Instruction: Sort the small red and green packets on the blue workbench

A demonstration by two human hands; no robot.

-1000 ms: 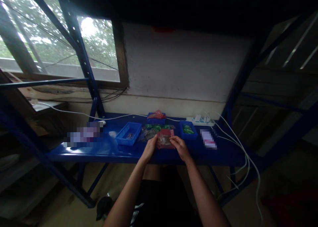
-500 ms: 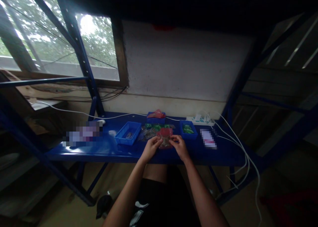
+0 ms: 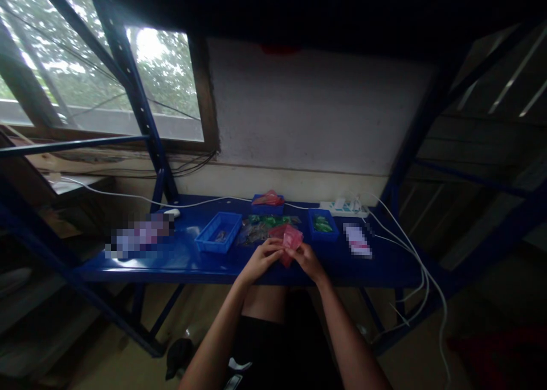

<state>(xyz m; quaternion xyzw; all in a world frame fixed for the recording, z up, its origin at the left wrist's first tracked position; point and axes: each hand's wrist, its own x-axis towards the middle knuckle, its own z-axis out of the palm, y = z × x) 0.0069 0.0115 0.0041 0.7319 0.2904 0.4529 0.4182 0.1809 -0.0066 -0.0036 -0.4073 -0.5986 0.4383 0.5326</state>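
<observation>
Watching remotely, I am seeing the left hand (image 3: 260, 260) and right hand (image 3: 309, 261) pinching the pink plastic bag (image 3: 293, 238), fingers nearly closed, above the blue table's (image 3: 183, 259) near middle, probably bracing limp film from both sides. Folds and fingers are hiding any contents; dimness is obscuring exact thumb contacts.

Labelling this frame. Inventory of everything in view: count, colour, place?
bag: 1, pink, between hands
loose packets: uncountable, clear and green, beyond bag
trays: 3, blue, left, back, right
red bags: count unclear, back tray
green packets: several, right tray
small pieces: count unclear, greyish, left tray
power strip: 1, white, back right
pixelated items: 2, purplish-white, bench ends
bench: 1, blue, under trays
window: left
left hand: 1, bare, on bag
right hand: 1, bare, on bag
</observation>
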